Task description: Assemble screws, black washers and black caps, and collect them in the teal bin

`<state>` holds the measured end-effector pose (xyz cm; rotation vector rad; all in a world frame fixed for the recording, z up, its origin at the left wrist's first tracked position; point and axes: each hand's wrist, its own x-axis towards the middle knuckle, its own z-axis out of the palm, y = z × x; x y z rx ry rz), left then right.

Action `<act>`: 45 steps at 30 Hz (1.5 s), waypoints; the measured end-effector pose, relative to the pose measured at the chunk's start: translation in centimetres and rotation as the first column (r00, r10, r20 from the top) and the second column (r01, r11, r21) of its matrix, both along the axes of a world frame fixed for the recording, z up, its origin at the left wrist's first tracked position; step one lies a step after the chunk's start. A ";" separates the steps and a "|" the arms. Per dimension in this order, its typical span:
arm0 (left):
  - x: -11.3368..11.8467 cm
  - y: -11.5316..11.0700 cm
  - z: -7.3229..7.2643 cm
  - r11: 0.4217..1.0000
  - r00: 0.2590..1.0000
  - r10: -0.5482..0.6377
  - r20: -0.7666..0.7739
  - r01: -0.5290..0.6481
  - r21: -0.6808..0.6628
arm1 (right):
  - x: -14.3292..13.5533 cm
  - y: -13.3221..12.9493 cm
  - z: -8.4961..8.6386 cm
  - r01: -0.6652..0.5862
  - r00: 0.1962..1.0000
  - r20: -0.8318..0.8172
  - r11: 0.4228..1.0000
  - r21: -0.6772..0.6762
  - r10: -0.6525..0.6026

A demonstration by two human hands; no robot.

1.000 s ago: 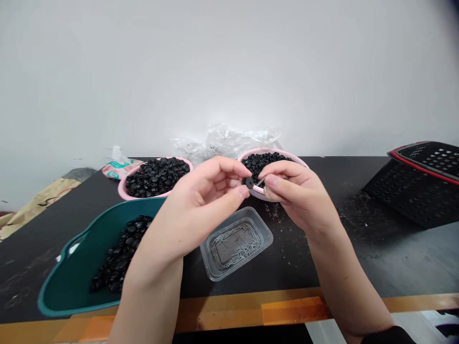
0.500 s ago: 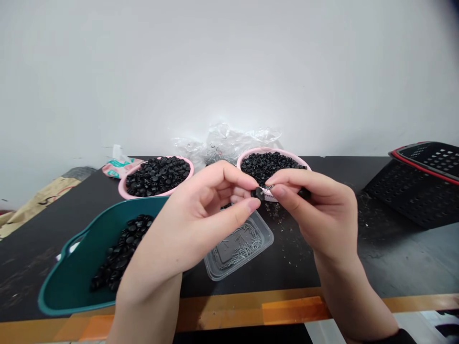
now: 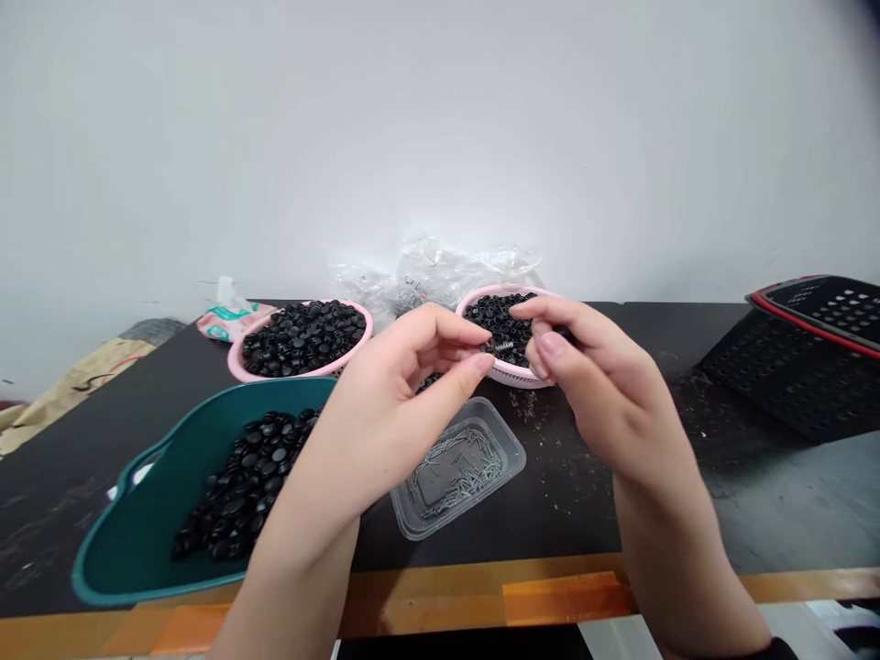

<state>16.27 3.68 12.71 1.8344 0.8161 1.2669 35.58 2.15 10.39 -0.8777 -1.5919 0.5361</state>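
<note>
My left hand point(image 3: 385, 412) pinches a small black plastic cap point(image 3: 489, 348) between thumb and fingertips, above the clear tub. A small metal spring point(image 3: 504, 347) sticks out of the cap to the right. Just right of it, my right hand point(image 3: 598, 376) is apart from the spring, its index finger stretched and the other fingers curled. A second small black part point(image 3: 565, 333) shows partly between the curled right fingers; its shape is mostly hidden. Below the hands, a clear plastic tub point(image 3: 514, 456) holds many small metal springs point(image 3: 474, 477).
Two pink baskets point(image 3: 237, 362) point(image 3: 519, 376) of black parts stand at the back. A teal basket point(image 3: 116, 550) with black caps point(image 3: 268, 458) is front left. Right stands a black perforated basket point(image 3: 776, 376). Clear plastic bags point(image 3: 440, 270) and a tissue pack point(image 3: 230, 316) lie behind.
My right thumb and index finger have let go of the spring and moved up and right. The spring now stands out from the cap in my left hand, which has risen slightly.
</note>
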 end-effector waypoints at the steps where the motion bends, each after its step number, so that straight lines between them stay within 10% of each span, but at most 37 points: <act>1: -0.1 0.0 0.0 1.000 1.000 0.005 -0.015 -0.005 0.008 | 0.3 0.1 0.1 -0.116 0.991 -0.075 0.990 -0.079 0.110; 6: -0.6 -0.7 0.1 0.994 0.991 0.029 -0.133 -0.015 0.107 | 0.7 0.6 0.6 -0.490 0.839 -0.386 0.842 -0.225 0.385; 15: -0.5 -2.0 0.3 0.960 0.968 0.156 -0.198 -0.101 0.262 | 0.7 1.3 0.8 -0.640 0.704 -0.580 0.720 -0.268 0.409; 45: 0.6 -0.8 -0.3 0.810 0.885 0.285 -0.369 -0.016 0.586 | -0.6 1.7 0.1 -0.567 0.750 -0.568 0.771 -0.290 0.338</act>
